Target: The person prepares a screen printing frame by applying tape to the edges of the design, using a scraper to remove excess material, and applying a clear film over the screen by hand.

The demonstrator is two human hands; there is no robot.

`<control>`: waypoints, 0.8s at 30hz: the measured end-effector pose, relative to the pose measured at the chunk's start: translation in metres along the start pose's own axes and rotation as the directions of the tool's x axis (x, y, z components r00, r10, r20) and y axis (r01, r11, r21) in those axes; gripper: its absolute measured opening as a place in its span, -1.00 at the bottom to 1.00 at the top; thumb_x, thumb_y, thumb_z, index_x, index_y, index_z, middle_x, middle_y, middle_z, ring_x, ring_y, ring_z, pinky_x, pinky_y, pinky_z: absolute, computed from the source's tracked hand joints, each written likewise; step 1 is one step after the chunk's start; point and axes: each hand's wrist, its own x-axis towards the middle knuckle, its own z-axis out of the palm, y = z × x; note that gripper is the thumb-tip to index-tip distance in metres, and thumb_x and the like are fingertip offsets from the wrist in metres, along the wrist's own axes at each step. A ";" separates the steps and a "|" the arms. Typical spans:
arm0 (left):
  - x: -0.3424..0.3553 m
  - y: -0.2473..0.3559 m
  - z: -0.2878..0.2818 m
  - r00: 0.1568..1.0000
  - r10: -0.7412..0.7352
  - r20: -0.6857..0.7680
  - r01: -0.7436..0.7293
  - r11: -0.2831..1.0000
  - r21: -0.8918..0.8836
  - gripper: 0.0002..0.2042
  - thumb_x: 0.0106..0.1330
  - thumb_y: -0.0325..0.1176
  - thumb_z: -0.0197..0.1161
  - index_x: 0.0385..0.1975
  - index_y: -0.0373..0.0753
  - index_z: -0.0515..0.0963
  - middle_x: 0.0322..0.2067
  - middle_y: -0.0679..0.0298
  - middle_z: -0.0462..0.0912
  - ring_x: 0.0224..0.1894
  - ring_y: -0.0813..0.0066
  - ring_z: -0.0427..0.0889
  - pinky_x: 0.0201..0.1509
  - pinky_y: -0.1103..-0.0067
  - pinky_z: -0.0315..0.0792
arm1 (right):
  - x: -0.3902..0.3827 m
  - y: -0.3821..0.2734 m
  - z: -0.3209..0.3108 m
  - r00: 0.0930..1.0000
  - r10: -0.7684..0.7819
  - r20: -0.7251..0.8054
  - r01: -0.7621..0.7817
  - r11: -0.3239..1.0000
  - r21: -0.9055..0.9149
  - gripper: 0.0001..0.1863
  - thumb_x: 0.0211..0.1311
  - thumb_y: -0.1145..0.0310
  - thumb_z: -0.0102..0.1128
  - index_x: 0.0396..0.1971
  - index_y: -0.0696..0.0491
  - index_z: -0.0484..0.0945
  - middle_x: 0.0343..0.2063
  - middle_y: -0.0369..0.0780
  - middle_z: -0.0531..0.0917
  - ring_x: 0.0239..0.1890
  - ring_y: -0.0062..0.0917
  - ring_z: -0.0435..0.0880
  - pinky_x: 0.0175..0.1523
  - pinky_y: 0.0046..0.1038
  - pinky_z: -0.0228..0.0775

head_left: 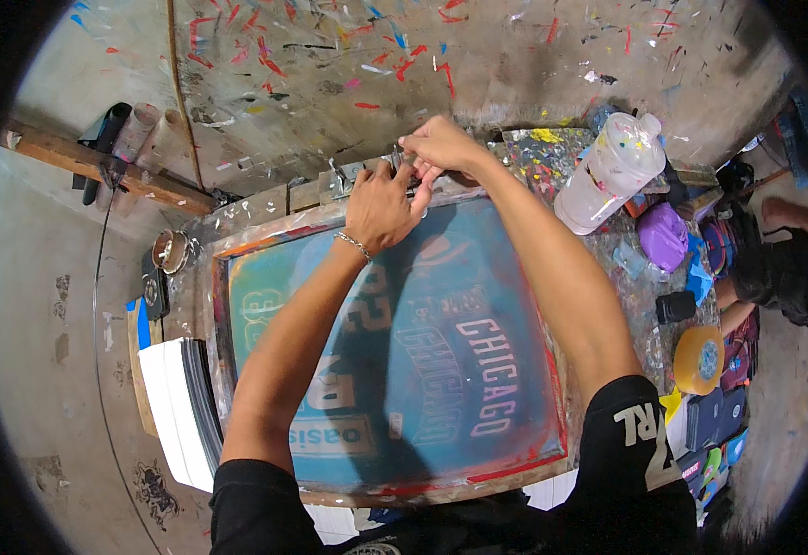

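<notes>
A wooden-framed printing screen [265, 319] with blue-green mesh and pale letter shapes lies flat before me. At its far edge a metal hinge clamp [353, 174] holds the frame. My left hand [378, 211] and my right hand [441, 148] both reach to that clamp, with their fingers pinched together on a small metal part of it. A thin bracelet circles my left wrist. The fingers hide the exact part I grip.
A paint-splattered wall rises behind the screen. A large translucent bottle [615, 171], a purple pouch [663, 236], a roll of tan tape [698, 359] and small jars crowd the right. White stacked sheets [171, 407] lie at the left. Another person's legs [783, 250] show far right.
</notes>
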 end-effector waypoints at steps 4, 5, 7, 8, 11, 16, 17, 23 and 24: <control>-0.001 0.003 0.002 1.000 -0.014 0.003 0.014 1.000 0.003 -0.65 0.31 -0.08 0.10 -0.15 -0.26 0.50 -0.30 -0.02 0.57 -0.25 0.00 0.58 -0.07 0.25 0.37 | 0.007 0.000 0.003 0.986 -0.113 -0.125 0.080 0.966 -0.246 -0.70 0.17 0.30 0.17 -0.57 0.25 0.65 -0.61 -0.07 0.67 -0.62 -0.42 0.69 -0.43 -0.36 0.56; -0.001 0.003 0.000 0.999 -0.026 0.020 0.026 1.000 0.012 -0.65 0.31 -0.08 0.09 -0.13 -0.26 0.50 -0.30 -0.03 0.58 -0.25 -0.01 0.58 -0.07 0.24 0.37 | 0.010 -0.001 0.002 0.971 -0.174 -0.161 0.106 0.926 -0.362 -0.70 0.16 0.28 0.18 -0.56 0.23 0.66 -0.59 -0.07 0.68 -0.56 -0.40 0.72 -0.35 -0.32 0.56; 0.001 0.007 0.001 0.999 -0.039 0.035 0.039 0.999 0.014 -0.64 0.31 -0.08 0.09 -0.12 -0.26 0.50 -0.30 -0.04 0.58 -0.25 -0.01 0.59 -0.07 0.23 0.36 | 0.021 0.009 -0.004 0.967 -0.243 -0.076 0.192 0.893 -0.406 -0.73 0.23 0.27 0.17 -0.37 0.20 0.66 -0.52 -0.14 0.68 -0.52 -0.50 0.67 -0.36 -0.40 0.50; 0.001 0.010 0.002 0.999 -0.036 0.029 0.036 0.999 0.020 -0.65 0.31 -0.08 0.08 -0.12 -0.25 0.51 -0.31 -0.03 0.59 -0.26 0.00 0.59 -0.06 0.22 0.36 | 0.026 0.016 -0.006 0.952 -0.307 0.014 0.281 0.852 -0.442 -0.71 0.30 0.27 0.15 -0.17 0.18 0.65 -0.45 -0.20 0.68 -0.48 -0.60 0.63 -0.36 -0.48 0.45; 0.001 0.007 0.003 0.999 -0.032 0.000 0.032 0.998 0.047 -0.65 0.31 -0.08 0.07 -0.13 -0.22 0.54 -0.34 -0.01 0.60 -0.28 0.02 0.60 -0.07 0.23 0.35 | 0.034 0.022 0.001 0.946 -0.256 0.197 0.309 0.894 -0.325 -0.66 0.35 0.23 0.10 -0.10 0.17 0.64 -0.40 -0.23 0.68 -0.38 -0.64 0.59 -0.26 -0.48 0.43; -0.001 0.004 0.009 0.998 -0.036 -0.048 0.038 0.998 0.041 -0.67 0.31 -0.06 0.06 -0.19 -0.17 0.60 -0.36 0.04 0.62 -0.25 0.11 0.61 -0.08 0.26 0.34 | 0.037 0.027 0.001 0.966 -0.158 0.205 0.218 0.923 -0.316 -0.67 0.27 0.19 0.14 -0.14 0.09 0.69 -0.44 -0.16 0.74 -0.42 -0.50 0.62 -0.19 -0.35 0.47; -0.003 0.001 0.012 0.998 -0.035 -0.060 0.037 0.999 0.039 -0.66 0.31 -0.06 0.06 -0.19 -0.16 0.61 -0.34 0.05 0.62 -0.24 0.13 0.61 -0.08 0.26 0.33 | 0.037 0.027 0.004 0.971 -0.132 0.201 0.185 0.943 -0.275 -0.68 0.24 0.18 0.19 -0.17 0.09 0.70 -0.45 -0.14 0.74 -0.43 -0.48 0.64 -0.22 -0.35 0.48; -0.002 0.001 0.008 0.997 -0.064 -0.050 0.067 0.996 0.061 -0.67 0.29 -0.08 0.06 -0.14 -0.13 0.62 -0.20 0.07 0.64 -0.13 0.10 0.61 0.01 0.21 0.32 | 0.036 0.013 0.010 0.950 -0.311 -0.001 0.257 0.788 -0.559 -0.65 -0.03 0.04 0.38 -0.43 0.04 0.75 -0.47 -0.07 0.72 -0.38 -0.27 0.72 -0.19 -0.26 0.53; -0.004 -0.003 0.010 0.992 -0.037 -0.119 0.045 0.997 0.064 -0.67 0.29 -0.09 0.06 -0.12 -0.12 0.62 -0.15 0.07 0.64 -0.10 0.08 0.61 0.04 0.20 0.31 | 0.037 0.008 0.021 0.927 -0.375 -0.003 0.282 0.703 -0.652 -0.63 -0.07 0.01 0.39 -0.44 0.04 0.75 -0.45 -0.08 0.72 -0.35 -0.25 0.73 -0.16 -0.24 0.54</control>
